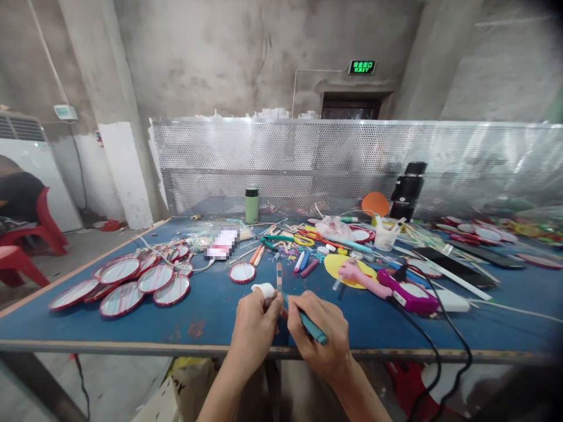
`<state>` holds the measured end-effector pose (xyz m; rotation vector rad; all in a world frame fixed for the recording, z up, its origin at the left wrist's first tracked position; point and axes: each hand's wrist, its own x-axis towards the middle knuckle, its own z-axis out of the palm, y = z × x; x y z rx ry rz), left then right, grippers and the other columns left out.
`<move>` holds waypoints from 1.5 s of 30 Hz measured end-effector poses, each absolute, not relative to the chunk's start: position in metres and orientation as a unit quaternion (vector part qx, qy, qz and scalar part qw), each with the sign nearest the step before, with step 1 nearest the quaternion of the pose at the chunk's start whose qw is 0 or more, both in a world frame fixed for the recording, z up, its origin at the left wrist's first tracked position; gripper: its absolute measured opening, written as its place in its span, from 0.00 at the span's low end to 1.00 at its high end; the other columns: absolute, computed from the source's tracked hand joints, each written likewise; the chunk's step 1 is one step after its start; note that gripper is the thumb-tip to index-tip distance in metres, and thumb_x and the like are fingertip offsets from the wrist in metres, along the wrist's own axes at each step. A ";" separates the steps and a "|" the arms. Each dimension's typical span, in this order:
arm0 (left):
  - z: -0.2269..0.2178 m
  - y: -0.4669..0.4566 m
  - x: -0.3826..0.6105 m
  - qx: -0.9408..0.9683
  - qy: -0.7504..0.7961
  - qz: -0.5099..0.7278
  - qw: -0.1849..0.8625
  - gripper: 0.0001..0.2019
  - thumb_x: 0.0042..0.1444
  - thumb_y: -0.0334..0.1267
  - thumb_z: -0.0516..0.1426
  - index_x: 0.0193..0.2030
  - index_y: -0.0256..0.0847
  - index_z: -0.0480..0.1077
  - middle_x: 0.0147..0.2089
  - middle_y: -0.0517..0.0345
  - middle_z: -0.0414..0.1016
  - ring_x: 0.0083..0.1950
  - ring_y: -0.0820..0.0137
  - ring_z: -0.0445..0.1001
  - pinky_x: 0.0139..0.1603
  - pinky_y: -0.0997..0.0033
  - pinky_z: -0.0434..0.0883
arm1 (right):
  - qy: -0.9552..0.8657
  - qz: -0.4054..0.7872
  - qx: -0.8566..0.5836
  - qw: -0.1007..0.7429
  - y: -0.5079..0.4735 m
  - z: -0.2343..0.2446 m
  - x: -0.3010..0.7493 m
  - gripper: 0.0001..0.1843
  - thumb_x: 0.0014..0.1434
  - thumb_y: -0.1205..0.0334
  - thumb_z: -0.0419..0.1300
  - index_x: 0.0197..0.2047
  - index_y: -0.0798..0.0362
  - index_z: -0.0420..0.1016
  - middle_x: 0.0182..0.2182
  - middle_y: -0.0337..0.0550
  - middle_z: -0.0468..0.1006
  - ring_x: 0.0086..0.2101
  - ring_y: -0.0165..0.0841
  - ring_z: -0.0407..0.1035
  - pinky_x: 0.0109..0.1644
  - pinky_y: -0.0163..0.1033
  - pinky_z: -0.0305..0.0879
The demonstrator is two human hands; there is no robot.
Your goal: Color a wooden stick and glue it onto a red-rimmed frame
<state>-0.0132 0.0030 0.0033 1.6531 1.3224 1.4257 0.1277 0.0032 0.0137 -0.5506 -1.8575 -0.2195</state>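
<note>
My left hand point(255, 327) is closed around a thin upright stick point(278, 277) with a bandaged fingertip showing white at the top. My right hand point(317, 335) is closed on a teal stick point(312, 327) that angles down to the right, its upper end meeting the upright stick. Both hands hover over the near edge of the blue table point(211, 313). A single round red-rimmed disc point(242, 273) lies just beyond my left hand.
A cluster of red-rimmed discs point(132, 281) lies at the left. A pink glue gun point(396, 290) with black cords rests at the right on a yellow disc point(338, 265). Coloured sticks, a green bottle point(251, 206), a plastic cup point(386, 236) and a perforated metal screen point(352, 164) lie behind. Red chairs point(26, 240) stand far left.
</note>
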 end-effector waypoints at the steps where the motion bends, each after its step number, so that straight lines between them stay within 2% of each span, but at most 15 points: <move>1: 0.004 0.003 -0.013 0.619 0.497 0.533 0.291 0.12 0.60 0.44 0.53 0.27 0.44 0.63 0.18 0.66 0.66 0.19 0.72 0.67 0.23 0.75 0.60 | -0.789 -0.092 -0.235 0.561 0.003 0.014 0.128 0.06 0.65 0.73 0.57 0.39 0.52 0.70 0.26 0.39 0.73 0.26 0.30 0.69 0.33 0.36 0.65; 11: 0.005 0.002 -0.014 0.610 0.500 0.528 0.314 0.15 0.60 0.48 0.54 0.26 0.43 0.63 0.18 0.65 0.67 0.18 0.72 0.66 0.22 0.75 0.60 | -0.773 -0.097 -0.236 0.581 0.002 0.012 0.129 0.06 0.64 0.73 0.57 0.39 0.53 0.71 0.26 0.39 0.74 0.27 0.30 0.69 0.33 0.35 0.64; 26: 0.003 0.003 -0.014 0.615 0.492 0.531 0.312 0.15 0.61 0.48 0.53 0.26 0.43 0.61 0.20 0.64 0.71 0.18 0.74 0.66 0.22 0.76 0.61 | -0.785 -0.079 -0.233 0.569 0.004 0.011 0.130 0.06 0.65 0.73 0.57 0.37 0.53 0.70 0.25 0.38 0.72 0.26 0.29 0.67 0.33 0.35 0.63; 45: 0.002 0.004 -0.015 0.625 0.497 0.524 0.297 0.15 0.62 0.47 0.52 0.27 0.44 0.61 0.18 0.66 0.66 0.19 0.72 0.66 0.23 0.75 0.60 | -0.791 -0.072 -0.236 0.560 0.006 0.009 0.129 0.06 0.65 0.72 0.57 0.38 0.52 0.70 0.26 0.38 0.72 0.27 0.30 0.67 0.34 0.35 0.63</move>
